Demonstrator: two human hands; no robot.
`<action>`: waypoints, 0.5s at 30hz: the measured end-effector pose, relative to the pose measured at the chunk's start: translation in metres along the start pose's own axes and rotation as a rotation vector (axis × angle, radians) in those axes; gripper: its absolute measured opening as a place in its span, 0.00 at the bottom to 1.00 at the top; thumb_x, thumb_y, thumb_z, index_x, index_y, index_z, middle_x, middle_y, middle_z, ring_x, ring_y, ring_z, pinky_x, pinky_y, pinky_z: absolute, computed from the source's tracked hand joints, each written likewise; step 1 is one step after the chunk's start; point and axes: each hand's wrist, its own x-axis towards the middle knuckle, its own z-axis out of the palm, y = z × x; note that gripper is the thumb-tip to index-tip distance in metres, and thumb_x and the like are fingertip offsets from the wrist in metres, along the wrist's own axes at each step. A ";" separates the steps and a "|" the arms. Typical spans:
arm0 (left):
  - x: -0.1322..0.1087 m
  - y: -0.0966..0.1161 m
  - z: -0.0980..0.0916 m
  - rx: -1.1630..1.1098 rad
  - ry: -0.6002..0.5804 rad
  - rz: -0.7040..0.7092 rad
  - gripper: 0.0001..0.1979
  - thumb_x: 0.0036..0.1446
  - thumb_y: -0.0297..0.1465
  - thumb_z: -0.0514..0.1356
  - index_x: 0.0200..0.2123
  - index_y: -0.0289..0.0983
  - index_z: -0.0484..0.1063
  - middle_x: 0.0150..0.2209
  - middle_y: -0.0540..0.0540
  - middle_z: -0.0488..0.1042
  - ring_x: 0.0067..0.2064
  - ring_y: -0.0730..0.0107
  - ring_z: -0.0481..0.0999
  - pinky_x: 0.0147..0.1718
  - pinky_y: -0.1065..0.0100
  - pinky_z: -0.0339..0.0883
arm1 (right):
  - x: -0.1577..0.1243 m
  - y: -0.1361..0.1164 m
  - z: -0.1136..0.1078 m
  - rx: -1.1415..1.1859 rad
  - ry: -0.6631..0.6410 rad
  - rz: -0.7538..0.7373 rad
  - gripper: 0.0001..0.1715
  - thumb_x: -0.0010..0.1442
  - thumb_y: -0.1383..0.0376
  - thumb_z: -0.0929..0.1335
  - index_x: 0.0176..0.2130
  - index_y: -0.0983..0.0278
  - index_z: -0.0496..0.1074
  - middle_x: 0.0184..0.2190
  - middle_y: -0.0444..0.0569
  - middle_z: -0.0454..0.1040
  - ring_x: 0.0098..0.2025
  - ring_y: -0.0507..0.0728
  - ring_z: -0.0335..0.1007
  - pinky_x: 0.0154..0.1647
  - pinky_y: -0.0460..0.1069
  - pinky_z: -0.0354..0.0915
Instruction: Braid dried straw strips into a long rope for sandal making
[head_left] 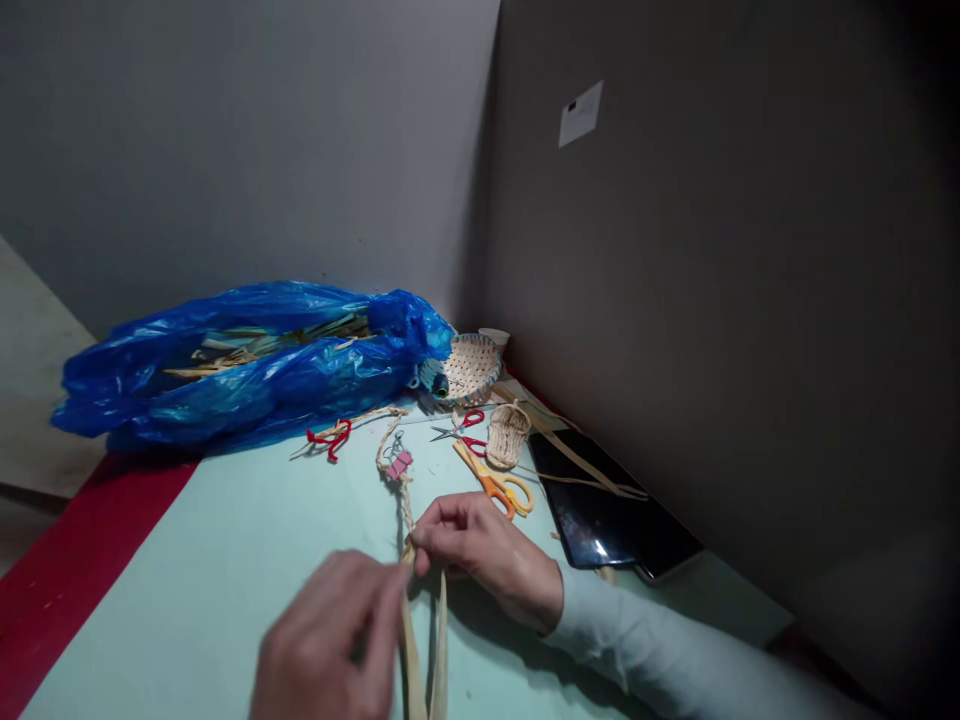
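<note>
A pale braid of flat plant-fibre strips (406,505) runs toward me across the table, its far part held by a pink binder clip (400,464). At the near end of the plaited part, my right hand (480,550) pinches the braid between thumb and fingers. My left hand (330,640), smeared by motion, is closed with its fingertips at a strip just below that spot. Two loose strips (412,660) hang down toward the near edge of the view. Beyond the clip, a thin twisted cord curves back over the table.
A blue plastic bag (262,385) of dry strips lies at the back left. Toward the right are orange-handled scissors (499,488), small red-handled scissors (472,432), a small woven piece (508,435), a shallow basket (472,368) and a black tablet (607,520). Walls stand behind.
</note>
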 end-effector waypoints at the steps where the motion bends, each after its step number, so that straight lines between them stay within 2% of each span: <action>1: 0.007 -0.004 -0.004 -0.159 -0.055 -0.219 0.09 0.60 0.35 0.56 0.37 0.39 0.75 0.36 0.43 0.77 0.38 0.62 0.76 0.37 0.66 0.67 | -0.001 -0.002 0.000 0.011 0.001 0.014 0.10 0.53 0.63 0.68 0.27 0.69 0.70 0.23 0.46 0.72 0.20 0.46 0.53 0.22 0.43 0.49; 2: 0.013 -0.006 -0.007 -0.341 -0.106 -0.421 0.10 0.57 0.37 0.59 0.38 0.39 0.75 0.38 0.43 0.77 0.40 0.61 0.75 0.39 0.66 0.67 | -0.002 -0.004 -0.001 0.028 -0.003 0.027 0.09 0.52 0.63 0.68 0.27 0.69 0.70 0.23 0.46 0.72 0.20 0.46 0.53 0.22 0.43 0.48; 3: 0.019 -0.008 -0.008 -0.556 -0.195 -0.559 0.10 0.55 0.37 0.61 0.38 0.38 0.74 0.36 0.44 0.76 0.40 0.61 0.75 0.40 0.65 0.67 | -0.003 -0.006 -0.001 0.049 -0.014 0.040 0.10 0.52 0.63 0.68 0.27 0.68 0.69 0.23 0.47 0.72 0.21 0.46 0.55 0.22 0.43 0.48; 5: 0.027 -0.008 -0.005 -0.963 -0.393 -0.683 0.09 0.54 0.37 0.62 0.35 0.37 0.73 0.32 0.47 0.73 0.36 0.66 0.73 0.39 0.67 0.67 | -0.005 -0.007 0.000 0.076 -0.038 0.059 0.10 0.52 0.62 0.68 0.27 0.68 0.68 0.23 0.47 0.72 0.21 0.47 0.60 0.21 0.43 0.47; 7: 0.031 -0.007 0.002 -1.224 -0.505 -0.721 0.08 0.55 0.35 0.62 0.32 0.36 0.72 0.29 0.50 0.70 0.31 0.72 0.70 0.35 0.71 0.66 | -0.005 -0.007 0.000 0.084 -0.051 0.067 0.12 0.51 0.61 0.69 0.27 0.68 0.68 0.23 0.47 0.72 0.21 0.47 0.61 0.21 0.43 0.46; 10: 0.031 -0.006 0.011 -1.332 -0.497 -0.763 0.08 0.55 0.33 0.63 0.30 0.35 0.71 0.26 0.52 0.67 0.24 0.80 0.63 0.25 0.76 0.61 | -0.004 -0.005 0.000 0.063 -0.037 0.060 0.13 0.50 0.59 0.69 0.28 0.68 0.68 0.23 0.46 0.71 0.22 0.47 0.59 0.22 0.43 0.49; 12: 0.029 -0.007 0.015 -1.350 -0.476 -0.787 0.07 0.55 0.32 0.63 0.30 0.34 0.70 0.26 0.53 0.66 0.21 0.84 0.56 0.19 0.79 0.52 | -0.003 -0.004 -0.002 0.023 -0.043 0.042 0.13 0.52 0.59 0.69 0.29 0.68 0.68 0.23 0.45 0.70 0.22 0.47 0.58 0.22 0.43 0.51; 15: 0.028 -0.010 0.018 -1.387 -0.461 -0.818 0.08 0.55 0.33 0.63 0.29 0.33 0.70 0.26 0.53 0.66 0.19 0.86 0.50 0.17 0.79 0.43 | 0.000 0.000 -0.005 -0.065 -0.085 -0.006 0.12 0.56 0.60 0.67 0.30 0.67 0.68 0.23 0.45 0.70 0.22 0.47 0.57 0.22 0.43 0.52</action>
